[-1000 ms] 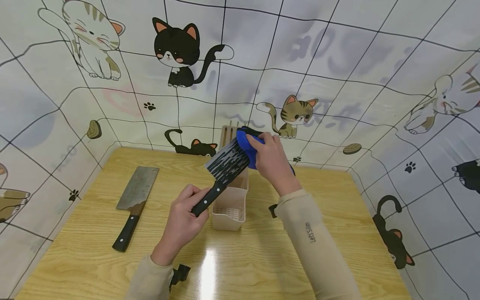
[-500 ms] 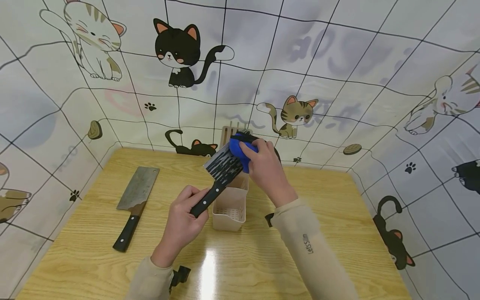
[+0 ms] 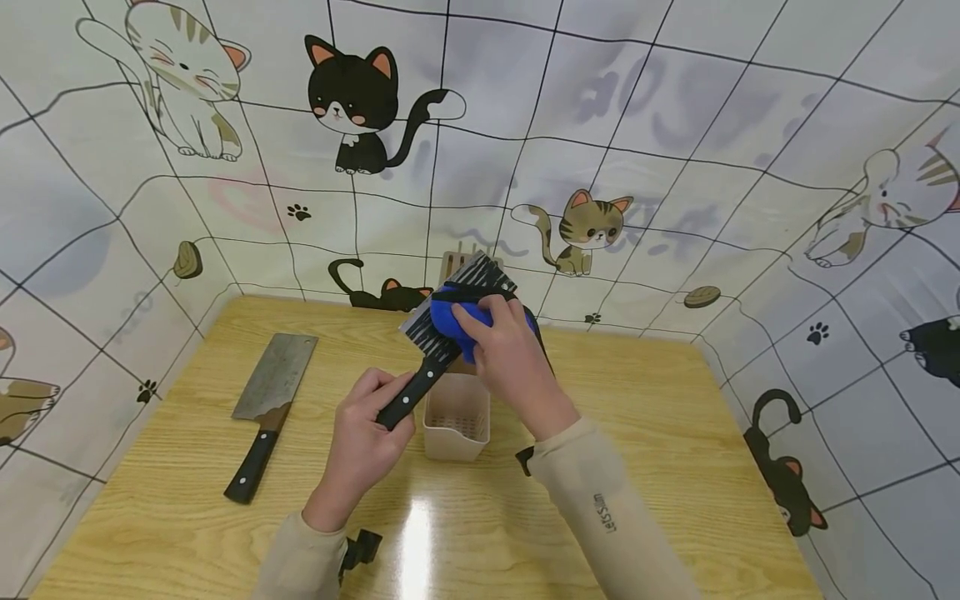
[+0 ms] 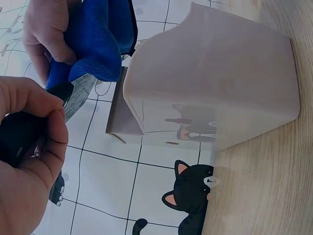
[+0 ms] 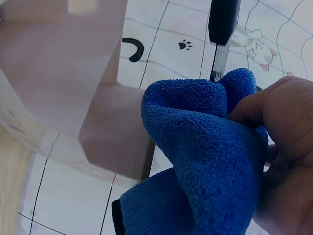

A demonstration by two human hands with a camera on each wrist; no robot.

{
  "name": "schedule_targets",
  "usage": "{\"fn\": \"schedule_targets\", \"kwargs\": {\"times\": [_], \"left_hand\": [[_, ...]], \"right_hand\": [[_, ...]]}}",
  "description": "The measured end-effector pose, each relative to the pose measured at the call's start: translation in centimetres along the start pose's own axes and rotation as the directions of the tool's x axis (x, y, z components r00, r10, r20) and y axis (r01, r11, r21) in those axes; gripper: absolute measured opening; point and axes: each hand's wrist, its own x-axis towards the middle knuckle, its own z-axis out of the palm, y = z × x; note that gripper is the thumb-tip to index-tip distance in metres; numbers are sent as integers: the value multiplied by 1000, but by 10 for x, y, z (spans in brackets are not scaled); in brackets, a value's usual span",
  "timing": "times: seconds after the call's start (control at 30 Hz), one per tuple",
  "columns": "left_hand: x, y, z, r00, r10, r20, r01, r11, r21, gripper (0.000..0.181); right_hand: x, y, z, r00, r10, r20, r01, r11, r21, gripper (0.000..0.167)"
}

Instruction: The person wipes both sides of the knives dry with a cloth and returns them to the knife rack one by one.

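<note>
Wiping a knife, by the look of it.
The left hand (image 3: 372, 423) grips the black handle of the striped knife (image 3: 410, 397), and the right hand (image 3: 513, 357) pinches the blue cloth (image 3: 453, 321), bunched up against the blade. The knife is tilted, up off the desk (image 3: 637, 467), near the pale bin (image 3: 453, 448). I think the step is rubbing the blade (the cloth hides some of it, so I can't tell how clean it is). The next move seems to need a steady left hand and a slow slide of the cloth, fingers away from the edge. Farther out, a second knife (image 3: 276, 377) lies flat on the left of the desk, well apart from the bin.
</note>
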Motion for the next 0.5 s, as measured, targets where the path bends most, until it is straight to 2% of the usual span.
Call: {"fn": "schedule_targets", "kwargs": {"times": [0.17,0.5], "left_hand": [[1,0,0,1000,7,-26,-7,1000,-2,44],[3,1,-1,999,-35,-36,35,999,-4,42]], "right_hand": [[-4,-9,0,999,-34,-25,34,999,19,50],[-14,-22,2,996,-77,-39,77,997,-4,53]]}}
